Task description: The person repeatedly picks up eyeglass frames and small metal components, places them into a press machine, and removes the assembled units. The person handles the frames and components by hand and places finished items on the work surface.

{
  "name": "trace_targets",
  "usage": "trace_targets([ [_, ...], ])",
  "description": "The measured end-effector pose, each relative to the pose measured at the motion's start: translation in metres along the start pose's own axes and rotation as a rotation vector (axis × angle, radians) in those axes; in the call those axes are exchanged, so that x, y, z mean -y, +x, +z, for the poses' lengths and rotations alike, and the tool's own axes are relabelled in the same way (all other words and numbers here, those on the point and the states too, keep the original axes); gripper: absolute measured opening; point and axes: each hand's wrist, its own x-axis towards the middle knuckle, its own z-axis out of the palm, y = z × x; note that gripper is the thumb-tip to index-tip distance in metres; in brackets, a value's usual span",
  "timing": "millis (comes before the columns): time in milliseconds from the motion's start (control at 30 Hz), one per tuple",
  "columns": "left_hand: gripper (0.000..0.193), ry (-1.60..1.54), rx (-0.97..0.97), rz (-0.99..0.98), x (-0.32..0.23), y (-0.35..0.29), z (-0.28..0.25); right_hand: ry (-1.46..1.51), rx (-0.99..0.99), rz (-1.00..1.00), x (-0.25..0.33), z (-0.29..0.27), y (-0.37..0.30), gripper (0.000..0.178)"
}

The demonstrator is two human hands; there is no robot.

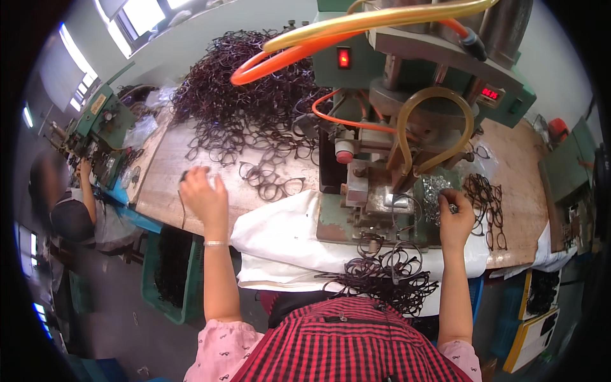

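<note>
My left hand hovers over the table's left part, fingers apart, with a dark spot at one fingertip that I cannot make out. My right hand has its fingers pinched together beside a heap of small shiny metal parts on the machine's right side; what they hold is too small to tell. Between my hands stands a green press machine. A glasses frame appears at its metal fixture. Several dark glasses frames are bunched on the white cloth before me.
A tall pile of dark glasses frames fills the table's back left. More frames lie right of the machine. Orange and yellow hoses loop overhead. A green crate stands on the floor; another person works at the far left.
</note>
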Motion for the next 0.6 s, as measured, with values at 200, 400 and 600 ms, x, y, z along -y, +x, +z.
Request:
trace_targets([
  [200,0.033,0.065,0.34,-0.292,-0.045,0.003,0.09,0.211,0.104,0.189,0.003,0.014,0.002,0.012],
  [400,0.025,-0.722,0.242,-0.659,-0.019,-0.038,0.15,0.129,0.089,0.223,-0.01,-0.026,-0.027,0.014],
  [600,0.015,-1.546,0.406,-0.839,-0.046,0.001,0.05,0.355,0.315,0.003,0.077,-0.033,-0.008,0.018],
])
